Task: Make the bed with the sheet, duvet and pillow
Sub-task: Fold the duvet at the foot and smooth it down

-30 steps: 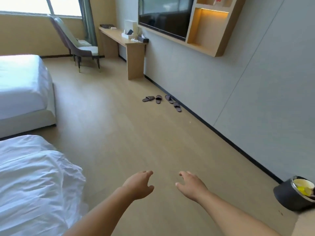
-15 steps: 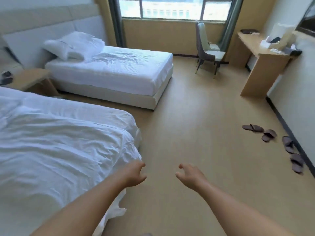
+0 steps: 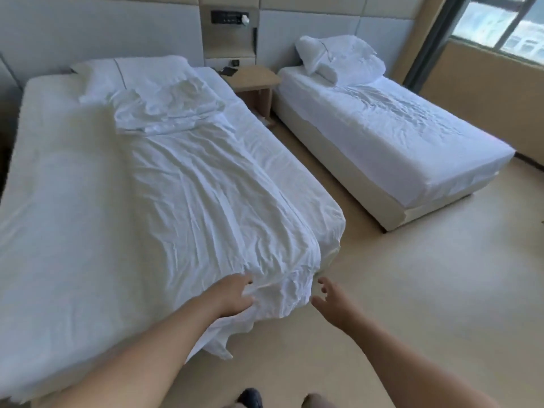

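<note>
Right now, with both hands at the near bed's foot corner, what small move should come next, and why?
Probably grip the corner of the duvet with both hands. The left hand touches the bunched fabric, the right hand hovers open beside it, and the duvet lies wrinkled, hanging off the bed.

Open floor [image 3: 426, 290] right of the bed [image 3: 53, 187] foot; the aisle [image 3: 326, 184] to the second bed [image 3: 338, 148] narrows toward a nightstand [image 3: 253, 79] blocking its head, and rumpled duvet [image 3: 212, 195] overhangs the near corner.
</note>
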A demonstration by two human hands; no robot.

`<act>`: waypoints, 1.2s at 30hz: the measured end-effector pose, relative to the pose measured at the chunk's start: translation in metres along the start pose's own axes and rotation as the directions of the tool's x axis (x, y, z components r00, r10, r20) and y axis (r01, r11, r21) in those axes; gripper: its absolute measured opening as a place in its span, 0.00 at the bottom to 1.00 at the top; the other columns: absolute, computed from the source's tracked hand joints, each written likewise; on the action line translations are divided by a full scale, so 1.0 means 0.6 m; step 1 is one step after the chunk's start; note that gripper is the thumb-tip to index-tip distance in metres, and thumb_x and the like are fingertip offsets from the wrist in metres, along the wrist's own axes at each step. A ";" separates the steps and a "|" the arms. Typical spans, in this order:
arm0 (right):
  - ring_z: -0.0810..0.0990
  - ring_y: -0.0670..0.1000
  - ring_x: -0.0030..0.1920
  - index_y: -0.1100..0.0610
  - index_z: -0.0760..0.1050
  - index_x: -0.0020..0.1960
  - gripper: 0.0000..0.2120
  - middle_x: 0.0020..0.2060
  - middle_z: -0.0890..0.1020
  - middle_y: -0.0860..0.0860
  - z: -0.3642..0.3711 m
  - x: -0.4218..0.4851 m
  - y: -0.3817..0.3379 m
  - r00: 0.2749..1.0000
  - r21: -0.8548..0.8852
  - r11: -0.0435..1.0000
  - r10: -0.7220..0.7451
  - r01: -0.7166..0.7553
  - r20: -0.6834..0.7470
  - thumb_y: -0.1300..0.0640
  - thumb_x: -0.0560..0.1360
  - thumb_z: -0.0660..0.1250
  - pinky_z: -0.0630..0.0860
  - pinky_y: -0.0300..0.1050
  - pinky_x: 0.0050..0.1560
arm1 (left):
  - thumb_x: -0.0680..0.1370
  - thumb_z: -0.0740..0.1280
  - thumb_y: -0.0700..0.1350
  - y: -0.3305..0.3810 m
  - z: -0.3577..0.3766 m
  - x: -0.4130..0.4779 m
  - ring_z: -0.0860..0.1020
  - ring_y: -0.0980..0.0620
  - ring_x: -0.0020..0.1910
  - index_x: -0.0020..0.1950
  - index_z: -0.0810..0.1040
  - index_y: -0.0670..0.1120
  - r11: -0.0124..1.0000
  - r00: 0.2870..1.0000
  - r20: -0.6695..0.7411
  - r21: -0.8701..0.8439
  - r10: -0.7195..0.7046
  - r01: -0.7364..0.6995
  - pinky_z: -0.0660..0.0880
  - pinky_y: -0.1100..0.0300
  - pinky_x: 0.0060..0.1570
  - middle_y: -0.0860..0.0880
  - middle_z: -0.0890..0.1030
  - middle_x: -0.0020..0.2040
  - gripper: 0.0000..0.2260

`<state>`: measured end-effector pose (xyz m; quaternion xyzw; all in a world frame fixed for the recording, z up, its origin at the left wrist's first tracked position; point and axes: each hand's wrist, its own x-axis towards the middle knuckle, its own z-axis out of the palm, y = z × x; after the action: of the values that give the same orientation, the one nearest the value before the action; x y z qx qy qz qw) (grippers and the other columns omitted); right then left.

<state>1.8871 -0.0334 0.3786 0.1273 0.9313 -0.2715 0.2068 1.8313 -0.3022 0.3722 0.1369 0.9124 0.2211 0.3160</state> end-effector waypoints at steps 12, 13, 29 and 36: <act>0.76 0.54 0.65 0.54 0.64 0.75 0.31 0.68 0.74 0.55 -0.018 0.250 -0.033 0.925 -0.144 0.944 -0.248 0.298 0.288 0.40 0.78 0.65 0.74 0.49 0.61 | 0.78 0.66 0.55 -0.070 0.068 -0.012 0.75 0.46 0.64 0.67 0.75 0.49 0.788 0.854 -0.089 -0.443 -0.513 0.427 0.72 0.52 0.63 0.49 0.76 0.65 0.19; 0.76 0.54 0.66 0.54 0.64 0.75 0.31 0.69 0.73 0.55 -0.014 0.271 -0.033 0.916 -0.147 0.937 -0.262 0.316 0.304 0.40 0.78 0.66 0.74 0.50 0.61 | 0.77 0.66 0.56 -0.070 0.073 -0.010 0.76 0.44 0.63 0.63 0.77 0.49 0.744 0.827 -0.087 -0.497 -0.556 0.447 0.73 0.51 0.61 0.48 0.78 0.61 0.18; 0.57 0.52 0.79 0.53 0.46 0.81 0.66 0.80 0.56 0.53 0.132 0.618 0.185 0.988 0.224 0.974 -0.065 0.031 0.144 0.31 0.56 0.79 0.56 0.49 0.78 | 0.70 0.78 0.57 -0.294 0.237 0.172 0.72 0.52 0.62 0.76 0.59 0.45 0.188 0.287 -0.099 -0.935 -0.953 0.300 0.69 0.57 0.60 0.54 0.69 0.66 0.43; 0.74 0.45 0.69 0.48 0.57 0.78 0.58 0.72 0.72 0.46 0.184 0.665 0.237 0.985 0.567 0.822 -0.138 0.056 0.101 0.36 0.56 0.82 0.73 0.40 0.65 | 0.58 0.80 0.63 -0.362 0.301 0.211 0.79 0.47 0.59 0.73 0.65 0.48 0.086 0.246 -0.048 -0.985 -0.968 0.147 0.76 0.45 0.61 0.49 0.78 0.63 0.49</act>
<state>1.6199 0.0712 0.0483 0.1158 0.7987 -0.5519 0.2098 1.8258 -0.3837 0.0734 -0.5809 0.6399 0.5029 -0.0132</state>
